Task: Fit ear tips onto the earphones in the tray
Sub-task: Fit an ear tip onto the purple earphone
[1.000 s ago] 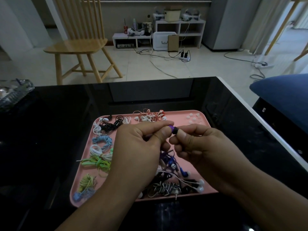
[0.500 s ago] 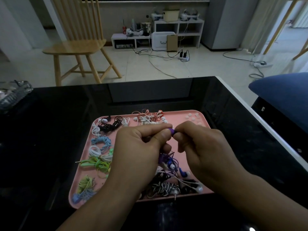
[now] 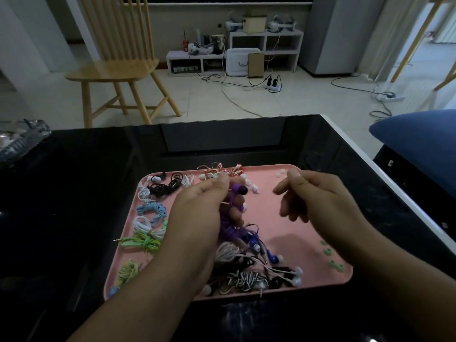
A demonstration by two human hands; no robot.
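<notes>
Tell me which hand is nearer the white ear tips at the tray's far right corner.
Right. The right hand has its thumb beside the white ear tips; the left hand holds the purple earphone further left.

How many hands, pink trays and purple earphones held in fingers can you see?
Hands: 2, the left hand and the right hand
pink tray: 1
purple earphones, held in the left hand's fingers: 1
Total: 4
</notes>
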